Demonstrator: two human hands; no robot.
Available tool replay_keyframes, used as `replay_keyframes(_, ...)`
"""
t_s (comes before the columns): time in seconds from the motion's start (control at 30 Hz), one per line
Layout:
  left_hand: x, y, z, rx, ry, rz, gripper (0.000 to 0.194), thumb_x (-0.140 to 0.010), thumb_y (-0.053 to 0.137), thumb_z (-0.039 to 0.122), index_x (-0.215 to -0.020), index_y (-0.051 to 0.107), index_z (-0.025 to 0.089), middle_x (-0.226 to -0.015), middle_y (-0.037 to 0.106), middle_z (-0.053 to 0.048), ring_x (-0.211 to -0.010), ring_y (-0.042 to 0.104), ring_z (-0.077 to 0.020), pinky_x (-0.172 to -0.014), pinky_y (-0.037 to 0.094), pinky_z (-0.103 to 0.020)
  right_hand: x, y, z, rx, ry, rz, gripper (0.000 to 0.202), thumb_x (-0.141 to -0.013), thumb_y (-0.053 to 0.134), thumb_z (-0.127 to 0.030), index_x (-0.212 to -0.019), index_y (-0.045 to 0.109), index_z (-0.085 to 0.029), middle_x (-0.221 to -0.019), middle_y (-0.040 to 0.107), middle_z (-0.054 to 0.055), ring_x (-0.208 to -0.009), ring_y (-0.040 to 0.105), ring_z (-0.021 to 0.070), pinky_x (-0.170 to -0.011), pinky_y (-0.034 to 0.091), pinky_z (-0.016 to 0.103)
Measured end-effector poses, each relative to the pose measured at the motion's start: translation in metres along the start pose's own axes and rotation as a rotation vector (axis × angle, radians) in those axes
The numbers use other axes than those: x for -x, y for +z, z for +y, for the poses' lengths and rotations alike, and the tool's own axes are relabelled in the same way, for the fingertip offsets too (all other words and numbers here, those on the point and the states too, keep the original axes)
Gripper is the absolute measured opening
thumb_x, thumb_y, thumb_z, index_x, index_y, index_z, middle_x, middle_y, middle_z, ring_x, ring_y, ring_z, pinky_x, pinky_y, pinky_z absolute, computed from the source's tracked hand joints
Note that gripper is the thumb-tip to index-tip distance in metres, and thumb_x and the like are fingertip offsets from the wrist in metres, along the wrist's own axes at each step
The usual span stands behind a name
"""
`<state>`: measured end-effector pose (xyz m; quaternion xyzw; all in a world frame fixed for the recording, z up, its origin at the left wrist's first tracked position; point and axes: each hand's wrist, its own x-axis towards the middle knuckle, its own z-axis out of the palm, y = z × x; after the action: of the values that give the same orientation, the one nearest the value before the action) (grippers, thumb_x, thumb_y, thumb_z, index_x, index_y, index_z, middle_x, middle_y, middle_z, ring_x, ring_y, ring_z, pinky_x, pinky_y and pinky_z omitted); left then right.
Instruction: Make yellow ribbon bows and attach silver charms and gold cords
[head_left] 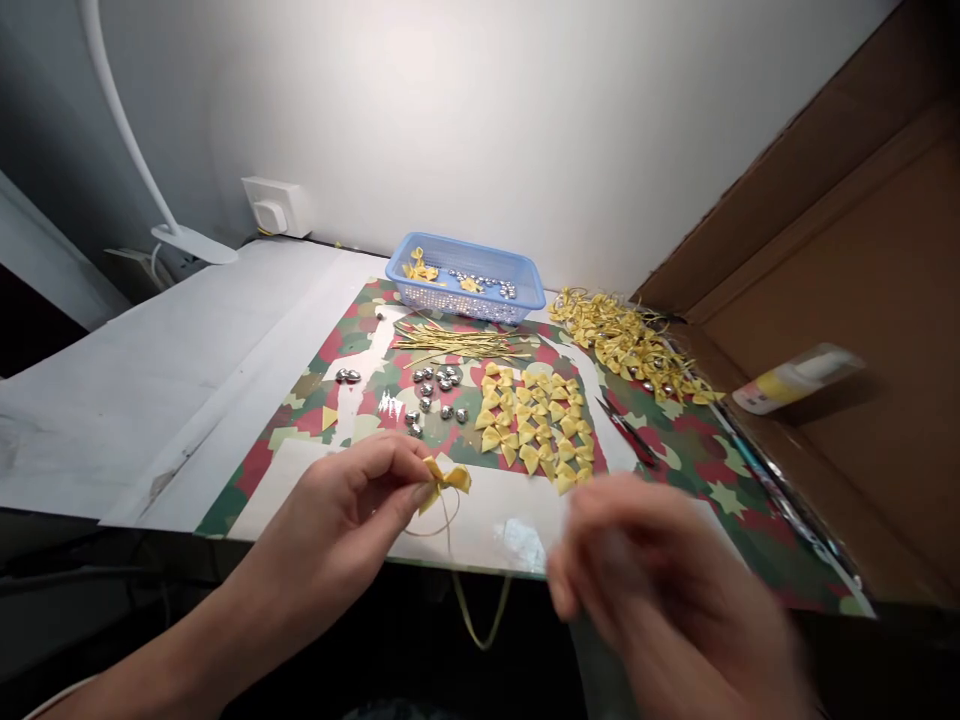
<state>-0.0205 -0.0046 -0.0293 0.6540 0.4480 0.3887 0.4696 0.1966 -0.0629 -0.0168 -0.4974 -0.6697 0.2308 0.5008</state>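
My left hand [367,510] pinches a yellow ribbon bow [452,478] above the front of the work mat. A thin cord [431,530] loops below the bow, and a yellow strand [484,640] hangs past the mat's front edge. My right hand [652,580] is at the right, apart from the bow and blurred by motion. Its fingers look curled, but what they hold, if anything, cannot be made out. Beyond my hands, yellow bows [535,425] lie in three columns, with several silver bells [426,390] to their left.
Yellow cords [465,343] lie before a blue basket [465,250] holding bows and bells. A pile of corded bows [630,340] is at the back right, near scissors [628,432], a bottle [795,380] and a cardboard wall [847,250]. A lamp [127,130] stands left.
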Motion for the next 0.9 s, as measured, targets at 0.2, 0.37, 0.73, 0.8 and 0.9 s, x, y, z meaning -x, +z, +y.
replay_keyframes(0.2, 0.008, 0.004, 0.012, -0.009, 0.037, -0.026, 0.017, -0.095, 0.057, 0.016, -0.085, 0.068, 0.024, -0.098, 0.071, -0.004, -0.096, 0.069, -0.0209, -0.072, 0.057, -0.026, -0.032, 0.026, 0.005, 0.005, 0.065, -0.205, 0.014, -0.099, 0.059, -0.024, -0.086, 0.061, -0.020, -0.082, 0.058, 0.000, -0.068, 0.055, 0.0133, -0.061, 0.043, 0.027)
replay_keyframes(0.37, 0.006, 0.005, 0.008, -0.060, 0.107, -0.031, 0.018, -0.096, 0.058, 0.014, -0.088, 0.070, 0.026, -0.103, 0.071, -0.002, -0.097, 0.071, -0.0178, -0.083, 0.058, -0.025, -0.028, 0.032, 0.010, -0.106, 0.159, -0.228, 0.031, -0.103, 0.051, -0.027, -0.073, 0.053, -0.020, -0.071, 0.050, -0.002, -0.067, 0.048, 0.0137, -0.061, 0.038, 0.027)
replay_keyframes(0.73, 0.006, 0.010, 0.002, 0.300, -0.165, -0.033, 0.028, -0.091, 0.070, 0.014, -0.110, 0.066, 0.033, -0.094, 0.073, 0.003, -0.090, 0.072, -0.0147, -0.077, 0.061, -0.018, -0.024, 0.036, 0.016, -0.190, 0.280, -0.219, 0.034, -0.102, 0.053, -0.036, -0.072, 0.057, -0.019, -0.070, 0.054, -0.001, -0.066, 0.049, 0.0144, -0.059, 0.038, 0.028)
replay_keyframes(0.8, 0.004, 0.013, 0.002, 0.315, -0.142, -0.027, 0.029, -0.092, 0.069, 0.012, -0.111, 0.067, 0.034, -0.092, 0.073, 0.004, -0.088, 0.073, -0.0139, -0.077, 0.060, -0.018, -0.025, 0.037, 0.016, -0.234, 0.322, -0.231, 0.035, -0.101, 0.054, -0.038, -0.072, 0.057, -0.019, -0.068, 0.050, -0.002, -0.063, 0.045, 0.0133, -0.057, 0.036, 0.027)
replay_keyframes(0.9, 0.003, 0.012, -0.001, 0.248, -0.059, -0.025, 0.033, -0.093, 0.067, 0.011, -0.113, 0.069, 0.037, -0.097, 0.074, 0.005, -0.093, 0.072, -0.0150, -0.083, 0.060, -0.021, -0.027, 0.039, 0.016, -0.374, 0.437, -0.258, 0.038, -0.100, 0.055, -0.044, -0.071, 0.056, -0.019, -0.061, 0.042, -0.005, -0.054, 0.034, 0.0105, -0.048, 0.028, 0.025)
